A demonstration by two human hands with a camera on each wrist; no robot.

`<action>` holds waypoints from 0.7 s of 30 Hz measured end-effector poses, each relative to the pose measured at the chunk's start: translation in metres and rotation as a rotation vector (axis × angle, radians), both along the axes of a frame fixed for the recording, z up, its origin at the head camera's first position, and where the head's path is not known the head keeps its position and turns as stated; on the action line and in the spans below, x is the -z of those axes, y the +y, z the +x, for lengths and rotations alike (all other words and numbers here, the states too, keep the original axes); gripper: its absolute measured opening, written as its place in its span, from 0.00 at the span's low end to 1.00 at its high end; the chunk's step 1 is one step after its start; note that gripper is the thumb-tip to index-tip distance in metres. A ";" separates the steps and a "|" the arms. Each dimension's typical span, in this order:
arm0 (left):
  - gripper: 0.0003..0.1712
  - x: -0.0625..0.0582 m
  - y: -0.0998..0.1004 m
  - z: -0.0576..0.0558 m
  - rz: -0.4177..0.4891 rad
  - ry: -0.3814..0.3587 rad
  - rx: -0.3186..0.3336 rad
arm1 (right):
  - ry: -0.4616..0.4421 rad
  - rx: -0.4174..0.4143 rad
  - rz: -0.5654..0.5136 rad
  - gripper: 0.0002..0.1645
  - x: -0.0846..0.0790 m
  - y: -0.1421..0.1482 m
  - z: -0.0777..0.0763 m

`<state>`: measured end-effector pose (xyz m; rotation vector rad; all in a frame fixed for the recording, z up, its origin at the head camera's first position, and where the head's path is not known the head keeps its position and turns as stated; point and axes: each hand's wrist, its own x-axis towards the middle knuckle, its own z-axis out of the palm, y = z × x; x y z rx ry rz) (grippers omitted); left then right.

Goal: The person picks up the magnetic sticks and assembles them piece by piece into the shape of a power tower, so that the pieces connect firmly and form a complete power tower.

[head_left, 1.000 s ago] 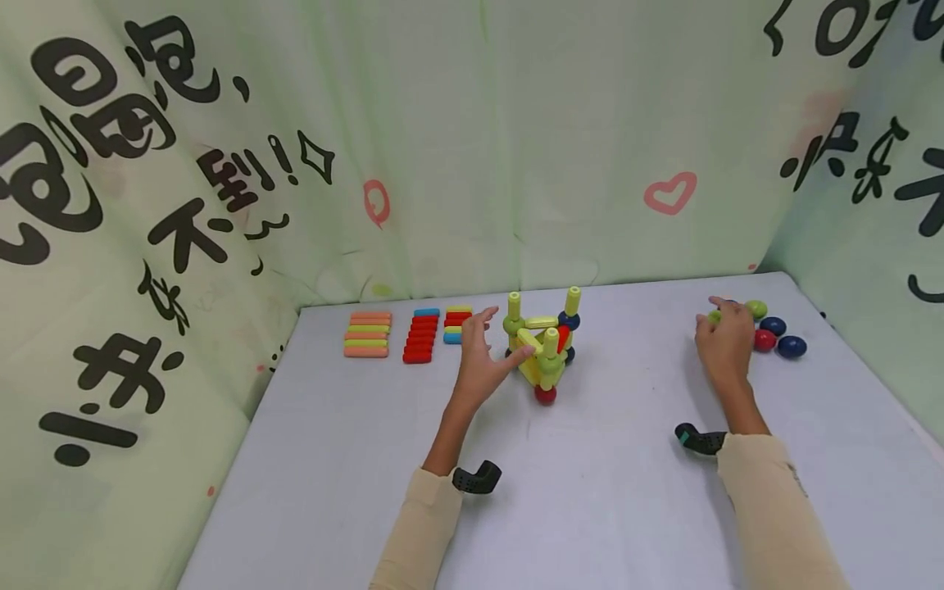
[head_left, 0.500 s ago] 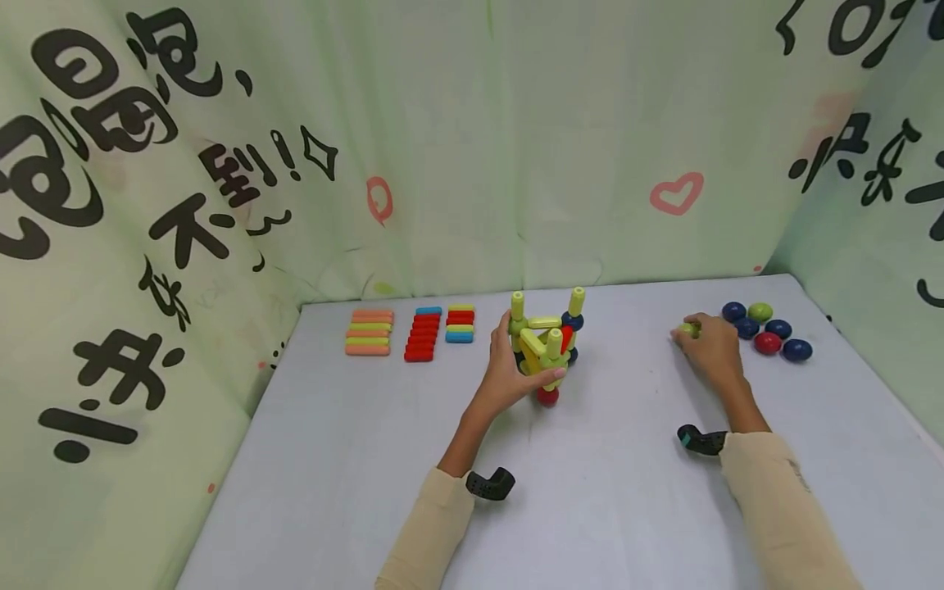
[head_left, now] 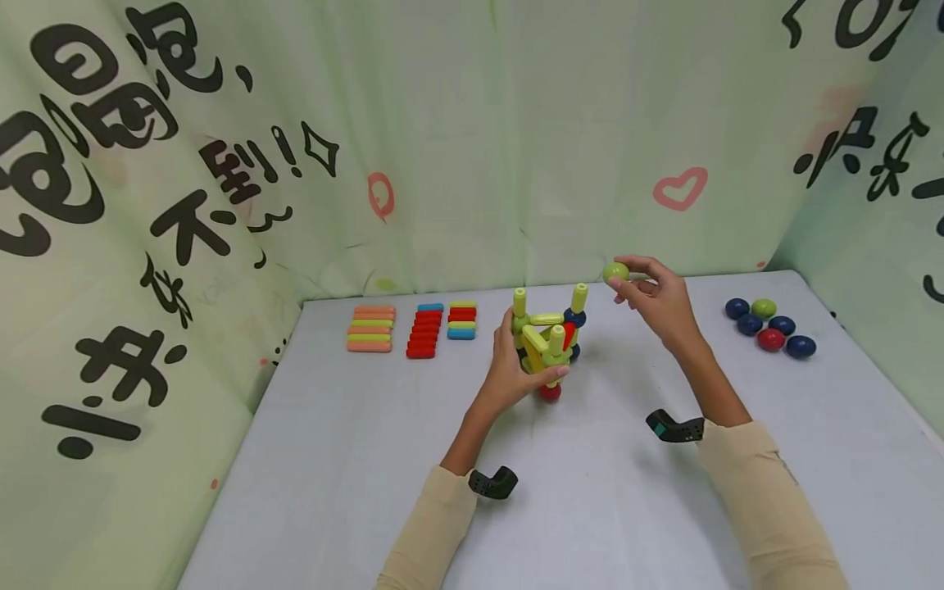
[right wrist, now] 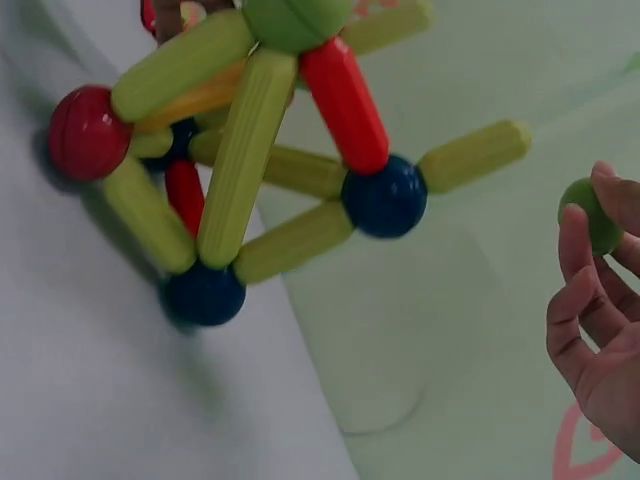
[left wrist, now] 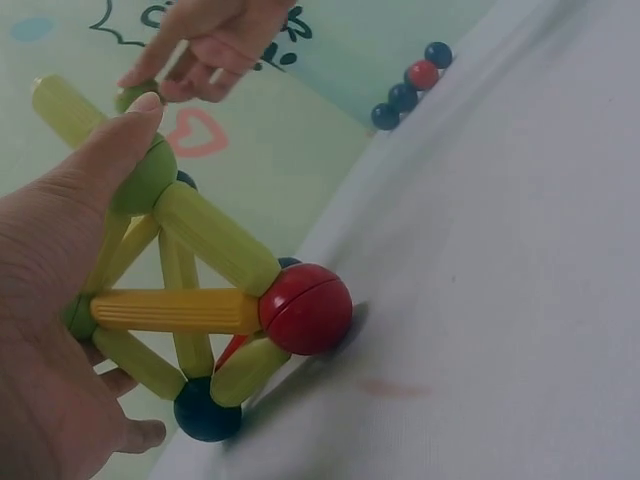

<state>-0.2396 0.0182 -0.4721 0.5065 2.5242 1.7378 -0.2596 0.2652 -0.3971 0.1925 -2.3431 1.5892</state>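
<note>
A structure of rods and balls (head_left: pixel 546 319) stands mid-table, with yellow-green, orange and red rods joined by green, blue and red balls. Three yellow-green rods stick up from its top. My left hand (head_left: pixel 510 370) grips its left side, and in the left wrist view the thumb (left wrist: pixel 120 150) lies against an upper green ball (left wrist: pixel 150 180). Raised to the right of the structure, my right hand (head_left: pixel 660 301) pinches a green ball (head_left: pixel 615 272) between thumb and fingertips. The right wrist view shows that green ball (right wrist: pixel 590 215) apart from the upright rods.
Loose blue, red and green balls (head_left: pixel 771 339) lie in a group at the table's right. Rows of short rods lie at the back left: orange and yellow-green (head_left: pixel 370 329), mostly red (head_left: pixel 423 333), and a mixed row (head_left: pixel 462 320). A printed curtain (head_left: pixel 457 164) hangs behind the table.
My right hand has picked a green ball from the group at the right and carried it left and up, near the structure. My left hand has moved right and taken hold of the structure.
</note>
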 end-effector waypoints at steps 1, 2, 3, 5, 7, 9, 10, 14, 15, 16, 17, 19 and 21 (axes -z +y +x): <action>0.68 0.000 0.000 0.000 0.000 -0.001 0.002 | 0.017 -0.015 -0.016 0.28 -0.005 -0.005 0.001; 0.68 0.001 0.000 0.000 -0.002 -0.003 0.003 | 0.029 -0.033 -0.036 0.28 -0.010 -0.009 0.002; 0.69 0.001 0.000 0.000 -0.003 -0.006 0.005 | 0.036 -0.051 -0.052 0.27 -0.013 -0.013 0.003; 0.69 0.001 -0.001 0.000 -0.005 -0.010 0.010 | 0.043 -0.082 -0.068 0.27 -0.018 -0.018 0.004; 0.69 0.002 -0.001 0.000 -0.007 -0.015 0.013 | 0.044 -0.103 -0.067 0.27 -0.021 -0.022 0.004; 0.68 0.002 -0.001 0.000 -0.010 -0.018 0.014 | 0.042 -0.113 -0.055 0.27 -0.021 -0.025 0.004; 0.68 0.001 -0.001 0.000 -0.012 -0.019 0.013 | 0.042 -0.116 -0.048 0.26 -0.021 -0.026 0.004; 0.67 0.000 -0.001 0.001 -0.018 -0.021 0.011 | 0.055 -0.141 -0.013 0.25 -0.018 -0.028 0.002; 0.68 0.000 -0.001 0.001 -0.017 -0.021 0.011 | 0.060 -0.149 -0.004 0.25 -0.017 -0.028 0.002; 0.68 0.000 -0.001 0.001 -0.015 -0.020 0.011 | 0.066 -0.154 0.008 0.25 -0.016 -0.028 0.001; 0.68 -0.001 -0.002 0.001 -0.016 -0.020 0.011 | 0.073 -0.158 0.019 0.25 -0.015 -0.029 0.001; 0.68 -0.001 -0.003 0.001 -0.017 -0.020 0.011 | 0.085 -0.160 0.038 0.25 -0.015 -0.029 0.000; 0.68 -0.001 -0.004 0.000 -0.020 -0.016 0.010 | 0.102 -0.163 0.055 0.24 -0.016 -0.031 0.000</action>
